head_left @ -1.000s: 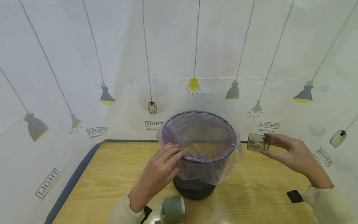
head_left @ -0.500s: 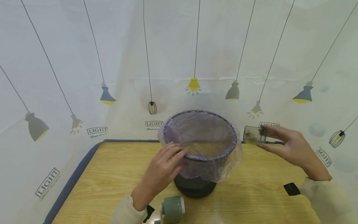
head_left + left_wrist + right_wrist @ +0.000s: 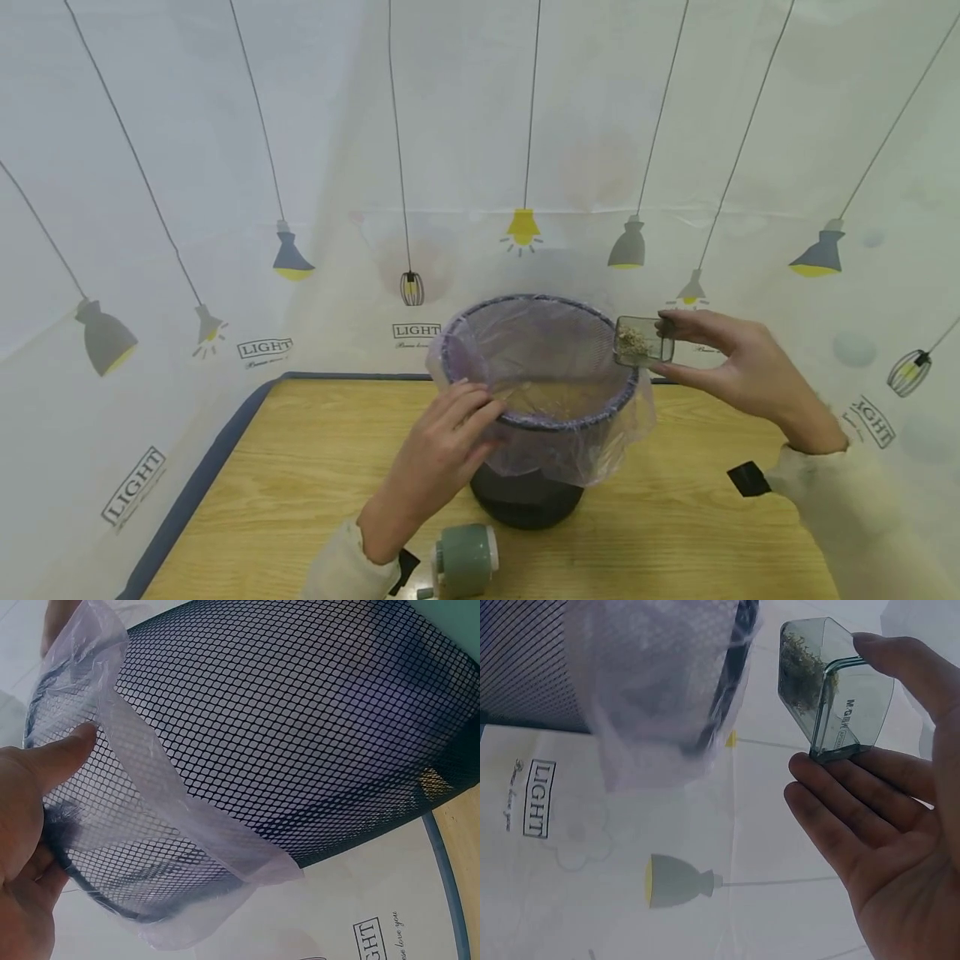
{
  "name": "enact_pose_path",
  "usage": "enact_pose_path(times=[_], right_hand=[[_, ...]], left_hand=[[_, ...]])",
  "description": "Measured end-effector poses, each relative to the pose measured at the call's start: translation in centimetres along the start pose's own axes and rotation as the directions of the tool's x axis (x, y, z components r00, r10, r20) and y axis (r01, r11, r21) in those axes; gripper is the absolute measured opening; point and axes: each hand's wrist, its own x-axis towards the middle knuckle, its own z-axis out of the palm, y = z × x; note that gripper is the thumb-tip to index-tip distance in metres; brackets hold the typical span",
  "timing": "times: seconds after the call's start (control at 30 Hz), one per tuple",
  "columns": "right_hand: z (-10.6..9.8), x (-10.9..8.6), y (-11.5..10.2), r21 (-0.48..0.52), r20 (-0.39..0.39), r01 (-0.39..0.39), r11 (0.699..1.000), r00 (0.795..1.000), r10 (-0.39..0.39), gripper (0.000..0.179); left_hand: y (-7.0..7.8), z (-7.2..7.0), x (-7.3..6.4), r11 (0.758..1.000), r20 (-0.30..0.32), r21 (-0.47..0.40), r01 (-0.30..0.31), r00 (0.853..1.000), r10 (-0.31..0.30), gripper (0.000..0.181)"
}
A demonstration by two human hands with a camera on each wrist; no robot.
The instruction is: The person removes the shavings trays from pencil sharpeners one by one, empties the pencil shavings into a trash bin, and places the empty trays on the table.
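Leftmost, the person's left hand (image 3: 438, 447) gripped the near-left rim of the bin (image 3: 527, 504), thumb outside against the mesh and fingers over the edge, with the liner (image 3: 558, 457) caught between. In front of the bin, on the table (image 3: 300, 467), lay what looked like a green sharpener (image 3: 465, 558), touched by neither hand. At the bin's right, the clear box (image 3: 832, 694) hung just above the rim, apart from it, shavings (image 3: 801, 675) gathered toward its left end. The right hand (image 3: 750, 367) pinched the box's right end between thumb and fingertips. I judged the box light, stiff, a little slippery and perhaps brittle; that right end, away from the shavings, seemed the best hold. The bin looked light and tippy, its liner soft and slick, so rim and film seemed best held together.
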Motion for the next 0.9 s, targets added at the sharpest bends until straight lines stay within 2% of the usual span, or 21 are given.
enact_pose_path(times=[0.2, 0.37, 0.53, 0.7, 0.9], right_hand=[[1.3, 1.5, -0.8, 0.007, 0.044, 0.038, 0.999, 0.998, -0.038, 0.062], [2.4, 2.2, -1.1, 0.02, 0.05, 0.104, 0.994, 0.993, -0.105, 0.061], [3.3, 2.8, -1.2, 0.048, 0.06, 0.136, 0.989, 0.988, -0.139, 0.062], [4.3, 3.2, -1.3, 0.068, 0.065, 0.179, 0.981, 0.981, -0.183, 0.062], [5.4, 3.5, -1.6, 0.031, 0.053, 0.218, 0.975, 0.974, -0.22, 0.064]], left_hand=[[0.0, -0.1, 0.0, 1.0, 0.013, 0.003, 0.017, 1.0, -0.017, 0.05], [0.2, -0.3, 0.1, 0.999, 0.056, 0.002, 0.047, 0.997, -0.047, 0.048], [0.3, -0.3, 0.1, 0.997, 0.077, -0.01, 0.071, 0.995, -0.071, 0.046], [0.3, -0.2, 0.2, 0.997, 0.075, -0.014, 0.071, 0.995, -0.07, 0.046], [0.2, -0.2, 0.1, 0.998, 0.074, -0.017, 0.061, 0.995, -0.059, 0.046]])
